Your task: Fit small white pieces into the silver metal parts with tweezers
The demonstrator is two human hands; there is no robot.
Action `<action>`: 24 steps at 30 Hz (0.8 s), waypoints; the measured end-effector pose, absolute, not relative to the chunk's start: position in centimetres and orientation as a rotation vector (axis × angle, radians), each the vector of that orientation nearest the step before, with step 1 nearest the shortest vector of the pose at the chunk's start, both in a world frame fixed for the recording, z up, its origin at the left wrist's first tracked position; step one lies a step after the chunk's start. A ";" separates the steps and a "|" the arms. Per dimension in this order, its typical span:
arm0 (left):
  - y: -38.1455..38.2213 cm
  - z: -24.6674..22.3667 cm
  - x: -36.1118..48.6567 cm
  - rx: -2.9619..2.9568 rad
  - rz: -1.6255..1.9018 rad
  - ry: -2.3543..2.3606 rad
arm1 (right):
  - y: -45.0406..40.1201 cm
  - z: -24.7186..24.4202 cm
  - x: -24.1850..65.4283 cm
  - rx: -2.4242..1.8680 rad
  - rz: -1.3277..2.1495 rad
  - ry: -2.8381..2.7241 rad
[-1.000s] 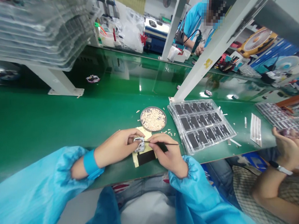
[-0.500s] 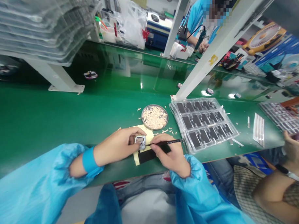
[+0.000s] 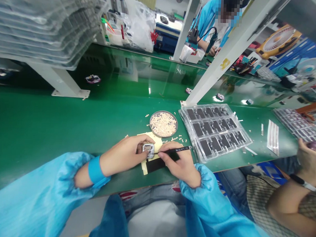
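Between the thumb and fingers of my left hand (image 3: pixel 124 153) is a small square watch case (image 3: pixel 148 150), pale-rimmed, its inner side facing up. My right hand (image 3: pixel 178 164) grips black tweezers (image 3: pixel 176 150) with light lettering. Their thin tip reaches the right edge of the case; whether it touches a part inside is too small to tell. Under both hands lies a yellow sheet (image 3: pixel 157 140) with a black strip (image 3: pixel 155 165) on it. Just beyond stands a round dish (image 3: pixel 163 124) full of tiny cream and dark pieces, some scattered around it.
Stacked clear trays (image 3: pixel 216 132) of dark rectangular parts lie to the right. A white post (image 3: pixel 217 61) rises behind them. Small devices (image 3: pixel 93 79) sit on the green strip at the back. A co-worker's hand (image 3: pixel 310 162) is at far right; another person works opposite. Plastic trays (image 3: pixel 42 28) are piled at upper left.
The small devices on the back strip have shifted slightly left. My hands, the watch case and the tweezers stay almost in place. The co-worker's hand at right has moved a little.
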State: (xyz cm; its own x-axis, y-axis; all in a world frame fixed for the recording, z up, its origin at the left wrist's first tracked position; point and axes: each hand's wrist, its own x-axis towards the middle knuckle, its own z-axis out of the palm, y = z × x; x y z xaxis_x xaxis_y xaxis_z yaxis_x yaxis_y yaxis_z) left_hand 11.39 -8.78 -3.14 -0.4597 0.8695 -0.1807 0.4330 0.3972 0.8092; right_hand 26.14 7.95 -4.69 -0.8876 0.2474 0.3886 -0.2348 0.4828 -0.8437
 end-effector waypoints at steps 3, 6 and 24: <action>-8.8 -3.0 11.4 1.106 0.917 2.047 | 8.1 -5.0 26.1 -0.053 1.593 -2.210; -8.7 -2.7 11.4 1.108 0.898 2.031 | 8.5 -5.2 26.1 -0.097 1.846 -2.123; -8.7 -2.9 11.3 1.140 0.915 1.990 | 7.6 -3.9 25.1 0.093 1.461 -2.198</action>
State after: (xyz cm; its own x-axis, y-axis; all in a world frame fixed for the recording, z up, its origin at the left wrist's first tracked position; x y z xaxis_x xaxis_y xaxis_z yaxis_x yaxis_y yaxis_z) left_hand 11.32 -8.74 -2.91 -0.4024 0.8940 -0.1971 0.4321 0.3753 0.8200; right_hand 25.13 7.58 -3.94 -0.8749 0.2107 0.4362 -0.3205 0.4232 -0.8474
